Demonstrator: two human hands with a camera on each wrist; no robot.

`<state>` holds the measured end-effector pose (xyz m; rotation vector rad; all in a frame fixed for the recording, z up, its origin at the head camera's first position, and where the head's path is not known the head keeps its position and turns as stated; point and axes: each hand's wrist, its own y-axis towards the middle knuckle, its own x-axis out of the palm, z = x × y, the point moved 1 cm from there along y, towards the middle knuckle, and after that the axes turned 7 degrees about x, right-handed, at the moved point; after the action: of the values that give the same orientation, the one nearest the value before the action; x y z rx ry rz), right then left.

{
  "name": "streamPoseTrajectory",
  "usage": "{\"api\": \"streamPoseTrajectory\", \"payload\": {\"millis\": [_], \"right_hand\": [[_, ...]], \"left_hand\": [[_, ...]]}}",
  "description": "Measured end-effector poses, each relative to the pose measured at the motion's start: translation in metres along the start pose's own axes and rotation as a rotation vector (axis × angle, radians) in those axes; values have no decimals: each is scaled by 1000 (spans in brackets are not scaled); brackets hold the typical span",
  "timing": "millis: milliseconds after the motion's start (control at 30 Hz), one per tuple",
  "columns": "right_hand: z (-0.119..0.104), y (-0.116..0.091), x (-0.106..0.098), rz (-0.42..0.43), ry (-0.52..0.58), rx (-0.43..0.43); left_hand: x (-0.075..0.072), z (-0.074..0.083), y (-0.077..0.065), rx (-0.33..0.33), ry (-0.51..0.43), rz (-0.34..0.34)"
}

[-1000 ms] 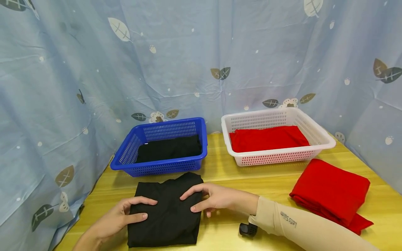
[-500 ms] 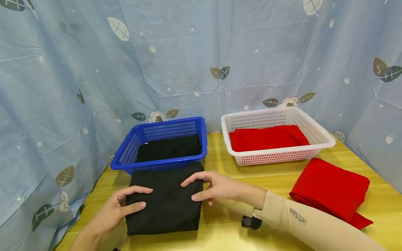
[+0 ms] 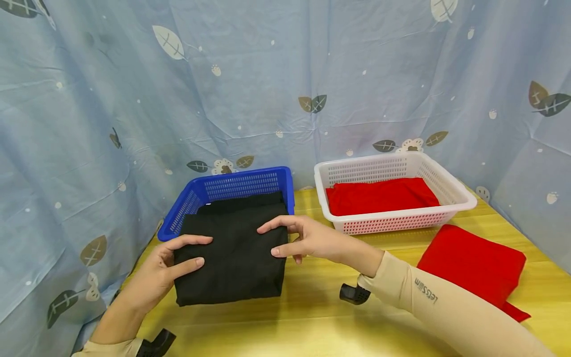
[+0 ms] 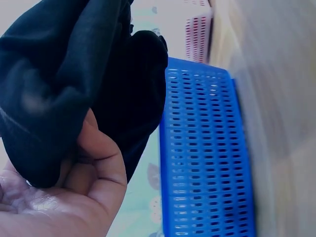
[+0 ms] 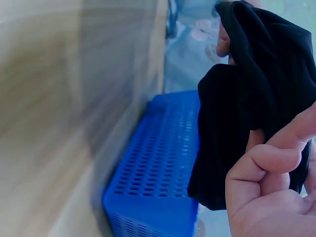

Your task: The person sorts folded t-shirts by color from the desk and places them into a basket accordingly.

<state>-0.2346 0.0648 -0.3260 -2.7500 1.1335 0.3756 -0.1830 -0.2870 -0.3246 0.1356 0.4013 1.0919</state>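
As black cloth (image 3: 234, 263) hangs, hands (image 3: 157, 267) (image 3: 310, 240) grip opposite sides.

We see matt black cloth (image 3: 236, 267) at seven o'clock, a smooth plastic basket (image 3: 243, 184) at nine, a glossy wood-grained table (image 3: 312, 317) at six.

The left hand (image 3: 167, 265) and right hand (image 3: 308, 241) are gripping opposite sides of a folded black cloth (image 3: 234, 263), which is covering part of the near side of the blue basket (image 3: 238, 184). Another black cloth (image 3: 254, 199) is lying inside the blue basket. Right of the blue basket, a white basket (image 3: 397, 213) is holding a red cloth (image 3: 383, 196). Farther right and nearer the person than the blue basket, a folded red bundle (image 3: 475, 263) is resting on the counter (image 3: 267, 325). Behind the blue basket, a leaf-print curtain (image 3: 267, 74) is hanging.
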Motion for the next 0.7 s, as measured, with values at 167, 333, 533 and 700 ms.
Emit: {"api": "streamPoseTrajectory", "payload": {"millis": [167,333,533,700], "right_hand": [[-11,9,-11,28,3,13],[-18,25,-22,58,16,13],[-18,46,-34,88,24,28],[-16,63,-42,122,34,33]], "left_hand": [[-9,7,13,1,-42,4],[-20,10,29,-8,-54,15],[-33,9,50,-32,-30,40],[-44,5,70,-81,-55,54]]}}
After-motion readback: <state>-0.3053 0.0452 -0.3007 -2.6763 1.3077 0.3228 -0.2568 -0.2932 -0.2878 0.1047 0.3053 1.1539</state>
